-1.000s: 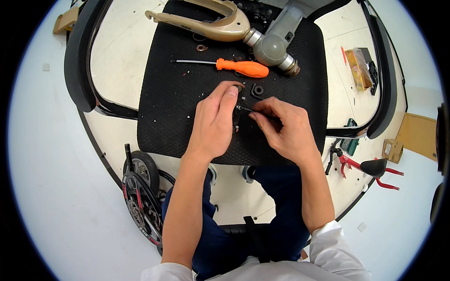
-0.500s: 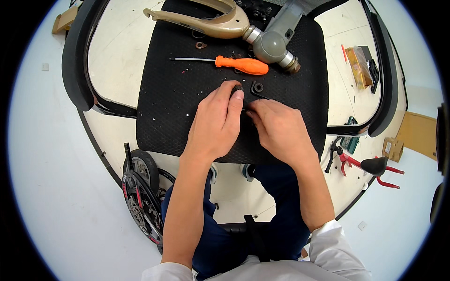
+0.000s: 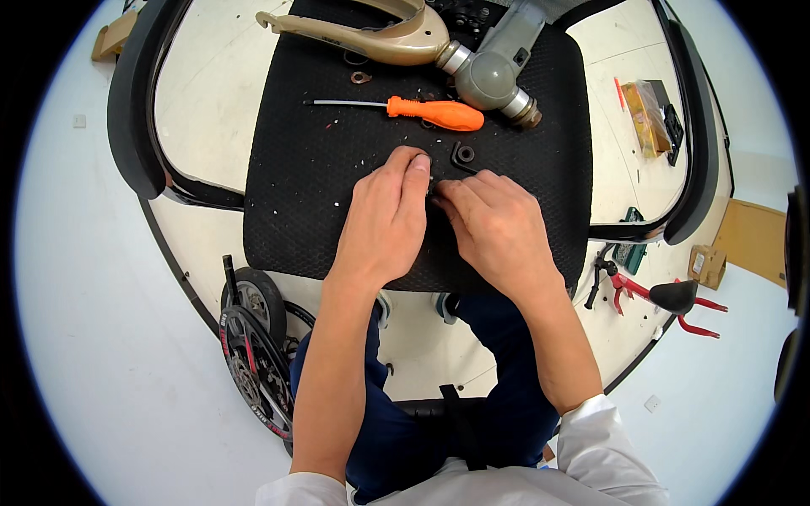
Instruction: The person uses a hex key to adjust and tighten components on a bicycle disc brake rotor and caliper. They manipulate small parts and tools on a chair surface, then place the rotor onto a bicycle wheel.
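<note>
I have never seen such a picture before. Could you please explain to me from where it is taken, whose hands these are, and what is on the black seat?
No robot here: these are a person's bare hands, the left hand and the right hand. A fisheye camera on the head looks down, so straight edges bend. On the chair seat lie an orange-handled screwdriver, a beige fork beside a grey rounded part, and a small black ring. The hands are close together over small dark parts, mostly hidden, so I cannot tell exactly what is held.
</note>
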`<state>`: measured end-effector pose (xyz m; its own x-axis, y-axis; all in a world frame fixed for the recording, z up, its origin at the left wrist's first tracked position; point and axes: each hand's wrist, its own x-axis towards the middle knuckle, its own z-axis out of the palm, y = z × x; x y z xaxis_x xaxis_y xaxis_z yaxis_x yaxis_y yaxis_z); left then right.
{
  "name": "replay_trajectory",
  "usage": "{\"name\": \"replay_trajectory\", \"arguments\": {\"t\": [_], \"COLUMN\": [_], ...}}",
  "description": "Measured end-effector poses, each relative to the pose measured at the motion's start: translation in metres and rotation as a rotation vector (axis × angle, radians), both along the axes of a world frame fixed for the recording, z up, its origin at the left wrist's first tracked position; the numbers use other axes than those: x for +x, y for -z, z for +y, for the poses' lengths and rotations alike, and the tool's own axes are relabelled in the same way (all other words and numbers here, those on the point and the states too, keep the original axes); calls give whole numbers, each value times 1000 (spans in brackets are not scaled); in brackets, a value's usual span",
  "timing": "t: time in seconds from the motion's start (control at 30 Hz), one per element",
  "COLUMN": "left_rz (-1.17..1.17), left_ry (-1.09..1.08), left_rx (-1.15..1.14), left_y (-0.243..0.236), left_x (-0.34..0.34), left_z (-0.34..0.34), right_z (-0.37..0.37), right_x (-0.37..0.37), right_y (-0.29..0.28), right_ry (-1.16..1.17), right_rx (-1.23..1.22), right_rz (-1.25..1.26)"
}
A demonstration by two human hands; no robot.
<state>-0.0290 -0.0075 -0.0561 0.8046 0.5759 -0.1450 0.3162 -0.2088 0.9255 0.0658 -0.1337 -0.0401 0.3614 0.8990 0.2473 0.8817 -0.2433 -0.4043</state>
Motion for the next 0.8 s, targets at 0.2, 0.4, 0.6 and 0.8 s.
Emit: {"name": "replay_trajectory", "arguments": {"t": [0.2,0.4,0.6,0.8], "left_rz": [21,31,95,50], "left_ry": [-4,-11,-102,-138], "left_rx": [29,-14,-123,-308], "left_y": [0,-3,-7,4], "left_x": [-2,-2,-1,1], "left_z": [1,2,6,9], "right_z": [3,-20,-34,-30], "right_x": [-4,24,48,54], "right_y": [-1,-10,-11,2], "right_ry": [44,161,372,286], "right_rx": [-62,-74,-119,111], "right_rz": [47,323,501,-34]}}
